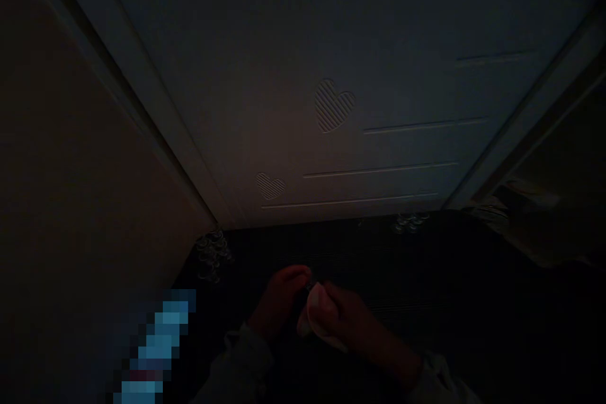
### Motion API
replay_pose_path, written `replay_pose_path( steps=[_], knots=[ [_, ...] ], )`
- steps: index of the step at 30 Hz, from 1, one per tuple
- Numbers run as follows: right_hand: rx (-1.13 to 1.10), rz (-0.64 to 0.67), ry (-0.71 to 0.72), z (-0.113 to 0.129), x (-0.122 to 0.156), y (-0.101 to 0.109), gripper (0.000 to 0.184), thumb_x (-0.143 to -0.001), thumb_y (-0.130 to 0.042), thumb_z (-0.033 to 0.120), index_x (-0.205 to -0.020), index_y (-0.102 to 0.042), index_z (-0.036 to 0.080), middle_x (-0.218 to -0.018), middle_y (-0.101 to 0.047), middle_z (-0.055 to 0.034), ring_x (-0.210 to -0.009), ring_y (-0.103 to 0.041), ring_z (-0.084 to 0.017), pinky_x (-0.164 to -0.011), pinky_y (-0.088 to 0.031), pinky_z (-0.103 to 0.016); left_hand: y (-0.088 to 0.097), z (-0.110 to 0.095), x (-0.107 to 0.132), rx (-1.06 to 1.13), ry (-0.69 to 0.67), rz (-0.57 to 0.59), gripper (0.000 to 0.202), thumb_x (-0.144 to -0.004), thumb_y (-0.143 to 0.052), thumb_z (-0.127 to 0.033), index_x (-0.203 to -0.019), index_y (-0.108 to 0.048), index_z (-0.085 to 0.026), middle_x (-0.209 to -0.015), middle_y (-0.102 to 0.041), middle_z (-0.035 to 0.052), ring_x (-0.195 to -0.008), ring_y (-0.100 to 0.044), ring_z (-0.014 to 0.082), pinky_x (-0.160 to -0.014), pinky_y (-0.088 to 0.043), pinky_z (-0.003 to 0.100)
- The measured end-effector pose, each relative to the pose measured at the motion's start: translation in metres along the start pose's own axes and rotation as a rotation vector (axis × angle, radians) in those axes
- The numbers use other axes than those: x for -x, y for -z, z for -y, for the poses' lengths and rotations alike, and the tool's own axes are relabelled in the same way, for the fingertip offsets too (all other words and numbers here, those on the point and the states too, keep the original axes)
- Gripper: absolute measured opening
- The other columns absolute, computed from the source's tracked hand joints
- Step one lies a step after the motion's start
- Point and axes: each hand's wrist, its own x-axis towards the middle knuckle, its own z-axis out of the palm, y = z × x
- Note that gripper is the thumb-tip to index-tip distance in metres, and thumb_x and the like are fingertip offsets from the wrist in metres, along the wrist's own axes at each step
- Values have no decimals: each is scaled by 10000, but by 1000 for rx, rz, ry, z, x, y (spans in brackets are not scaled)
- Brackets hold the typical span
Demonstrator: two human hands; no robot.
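In the dim light my two hands meet low in the middle of the head view. My right hand is closed around a pale pinkish cloth, whose loose end hangs below the fingers. Close against it on the left, my left hand has its fingers bent together. A small, shiny object shows between the fingertips and the cloth; its kind is too dark to tell. Both hands are above a dark surface.
A white door with carved hearts and grooves stands ahead. Several clear, rounded objects cluster at the surface's left edge, and more clear objects sit at the far right. A bright blurred-out patch is at lower left.
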Motion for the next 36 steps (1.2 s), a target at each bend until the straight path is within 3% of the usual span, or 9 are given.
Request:
replay_pose_path(
  steps=[6, 11, 16, 22, 28, 36],
  knots=[
    [115, 5, 15, 4, 2, -2, 178, -870, -628, 332, -877, -641, 155, -847, -675, -59, -758, -588, -202, -667, -405, -294, 1, -1, 0, 13, -11, 39, 185, -934, -637, -314, -993, -658, -139, -979, -686, 40, -857, -669, 191, -779, -563, 384],
    [220, 12, 52, 4, 3, -6, 171, -909, -567, 268, -897, -683, 143, -903, -708, -113, -805, -607, -248, -735, -393, -354, 2, -2, 1, 17, -7, 104, 191, -938, -631, -327, -935, -657, -138, -886, -674, 16, -768, -658, 166, -710, -561, 342],
    [241, 34, 93, 2, 2, -8, 253, -943, -482, 260, -928, -701, 136, -939, -725, -146, -839, -629, -277, -757, -411, -386, 1, 0, -1, 15, -5, 119, 209, -949, -612, -343, -1011, -655, -147, -986, -681, 40, -820, -666, 181, -729, -572, 354],
    [175, 12, 128, 1, 4, -6, 314, -967, -402, 303, -975, -679, 157, -999, -724, -145, -899, -633, -276, -815, -433, -404, 2, -1, -2, 2, -14, 77, 230, -950, -611, -345, -1065, -646, -150, -1046, -676, 55, -872, -669, 197, -761, -575, 378],
    [53, -2, 104, 4, 5, 0, 463, -1009, -289, 461, -878, -634, 182, -862, -691, -85, -774, -634, -215, -695, -467, -326, 3, -1, -1, -12, -25, 17, 198, -938, -630, -317, -1036, -651, -147, -1032, -677, 51, -880, -664, 196, -782, -566, 387],
    [39, -54, 49, -4, 1, -9, 290, -907, -470, 437, -825, -571, 178, -824, -619, -73, -753, -554, -219, -677, -409, -339, 4, 3, -1, -18, -60, 91, 166, -926, -649, -287, -1014, -655, -146, -993, -681, 41, -882, -665, 196, -800, -561, 396]
  ],
)
